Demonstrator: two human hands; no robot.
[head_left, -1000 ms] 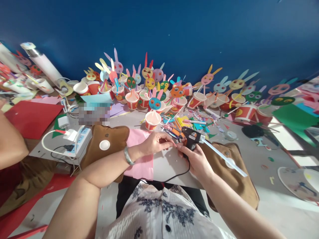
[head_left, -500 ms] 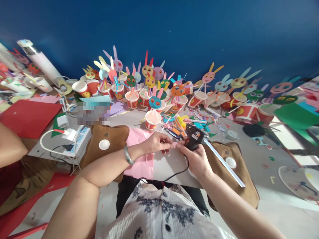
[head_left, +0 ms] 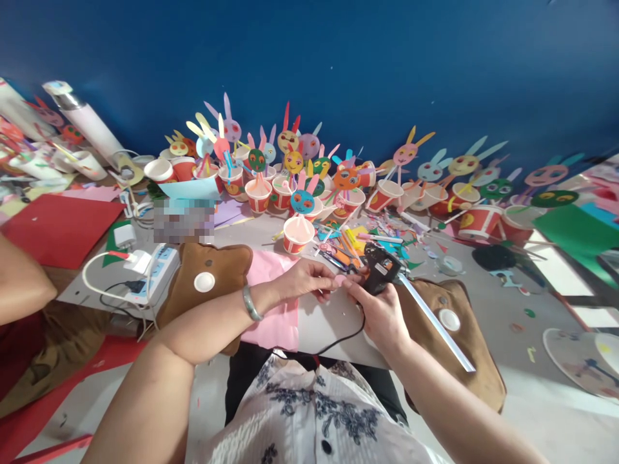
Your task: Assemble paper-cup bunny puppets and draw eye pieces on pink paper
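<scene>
Holding: your right hand (head_left: 382, 316) grips the black glue gun (head_left: 380, 274), nozzle at the small pink paper piece (head_left: 340, 281) pinched in your left hand (head_left: 304, 278).
Around: paper cup (head_left: 296, 234) just beyond; pink sheet (head_left: 271, 303) beneath (brown pad (head_left: 207, 283) beside it).
Pose: both wrists meet over the table edge (head_left: 329, 322).

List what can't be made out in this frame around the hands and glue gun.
Head view only:
- Pink piece at left hand: mostly covered by fingertips, shape unclear.
- Glue gun nozzle: hidden behind right hand.
- Blurred patch: unreadable.
- Plate: cut by right edge.
</scene>
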